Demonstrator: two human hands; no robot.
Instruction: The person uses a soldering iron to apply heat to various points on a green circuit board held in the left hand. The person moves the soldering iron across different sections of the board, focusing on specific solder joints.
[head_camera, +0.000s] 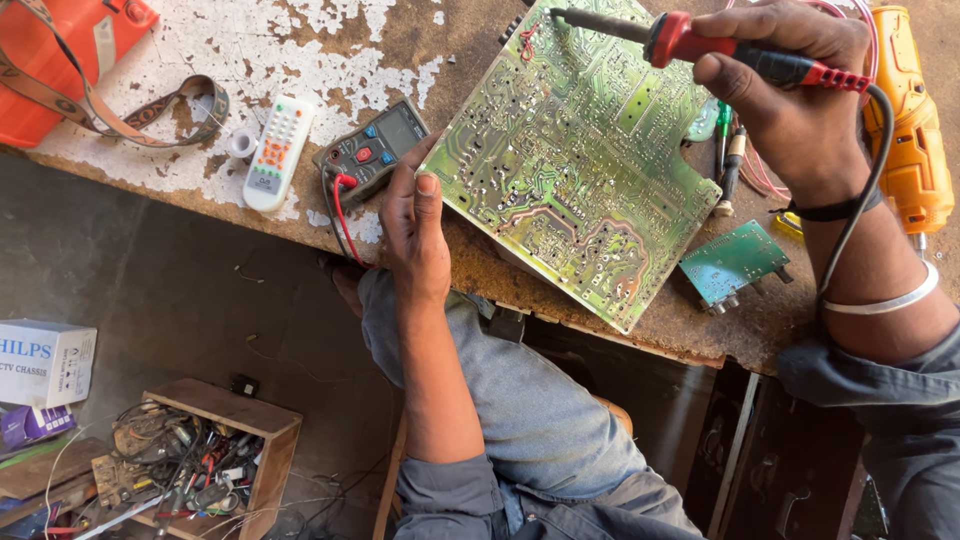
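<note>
A large green circuit board (575, 150) lies solder side up on a worn wooden bench (400, 40). My left hand (415, 225) grips the board's near left edge with thumb on top. My right hand (790, 100) holds a soldering iron (690, 42) with a red and black handle, its dark tip pointing left over the board's far edge. The iron's black cord runs down along my right wrist.
A dark multimeter (372, 150) with a red lead and a white remote control (277, 152) lie left of the board. A small green board (733, 262) and an orange tool (910, 130) sit at right. An orange bag (60, 60) is far left. A wooden crate of parts (200, 460) stands on the floor.
</note>
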